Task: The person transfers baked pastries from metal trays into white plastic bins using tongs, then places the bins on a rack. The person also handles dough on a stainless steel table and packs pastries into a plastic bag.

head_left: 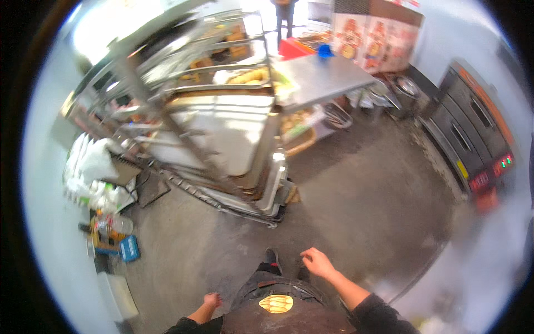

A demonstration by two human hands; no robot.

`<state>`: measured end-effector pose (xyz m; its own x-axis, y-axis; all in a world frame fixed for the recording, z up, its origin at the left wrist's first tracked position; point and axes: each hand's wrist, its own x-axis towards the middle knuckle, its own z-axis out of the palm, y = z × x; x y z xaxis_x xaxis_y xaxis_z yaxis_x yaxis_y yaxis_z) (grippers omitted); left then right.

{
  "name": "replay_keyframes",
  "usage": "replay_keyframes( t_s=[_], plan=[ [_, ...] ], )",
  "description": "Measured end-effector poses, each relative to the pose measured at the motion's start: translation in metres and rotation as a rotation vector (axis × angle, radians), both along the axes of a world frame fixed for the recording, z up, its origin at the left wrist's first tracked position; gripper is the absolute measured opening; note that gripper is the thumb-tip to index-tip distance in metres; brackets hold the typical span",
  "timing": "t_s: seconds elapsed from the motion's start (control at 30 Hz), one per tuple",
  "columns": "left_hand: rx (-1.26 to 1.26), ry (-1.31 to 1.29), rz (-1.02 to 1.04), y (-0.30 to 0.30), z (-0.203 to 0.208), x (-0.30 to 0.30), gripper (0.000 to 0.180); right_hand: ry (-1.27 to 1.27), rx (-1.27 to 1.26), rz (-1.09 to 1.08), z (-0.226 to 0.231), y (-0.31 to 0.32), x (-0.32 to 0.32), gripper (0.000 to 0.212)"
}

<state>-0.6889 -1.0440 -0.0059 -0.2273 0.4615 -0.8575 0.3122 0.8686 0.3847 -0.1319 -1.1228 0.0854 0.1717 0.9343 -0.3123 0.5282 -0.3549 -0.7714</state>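
My left hand [212, 300] hangs low beside my dark apron [250, 314], its fingers loosely bent and somewhat blurred, with nothing visible in it. In front of my body, my right hand [317, 261] is held out over the floor, fingers loosely curved and apart, with nothing in it. Neither hand touches anything. The thing nearest ahead is a metal rack [178, 133] bearing large baking trays [222, 131]. One dark shoe [272, 257] shows below me on the grey floor [356, 200].
Beyond the rack stands a steel table [328, 78] with a blue item [325, 51] on it. A deck oven [467, 131] stands at the right. White sacks [94, 161] and a blue box [129, 249] lie along the left wall. A person [285, 16] stands at the far end.
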Motion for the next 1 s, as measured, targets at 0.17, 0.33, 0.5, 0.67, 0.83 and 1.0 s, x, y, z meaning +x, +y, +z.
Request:
replay_keyframes(
  t_s=[0.17, 0.33, 0.5, 0.67, 0.83, 1.0],
  plan=[
    [0.12, 0.087, 0.248, -0.039, -0.003, -0.146, 0.011, 0.112, 0.048, 0.294, -0.007, 0.063, -0.151, 0.03],
    [0.192, -0.129, 0.505, -0.008, -0.054, -0.258, 0.018, -0.027, 0.096, 0.72, -0.005, 0.17, -0.333, 0.033],
    [0.112, -0.246, 0.634, 0.051, -0.032, -0.338, 0.037, 0.024, 0.226, 0.801, 0.07, 0.281, -0.529, 0.043],
    [0.31, -1.073, 0.905, 0.26, 0.072, -0.331, 0.066, 0.142, 0.69, 0.773, 0.065, 0.394, -0.714, 0.056],
    [0.716, -1.04, 0.757, 0.478, 0.198, -0.327, 0.074, 0.07, -0.27, 0.733, -0.064, 0.607, -0.778, 0.066],
    [1.383, 0.211, -0.82, 0.661, 0.188, -0.346, 0.083, 1.382, -0.771, 0.065, -0.024, 0.761, -0.796, 0.076]
  ],
)
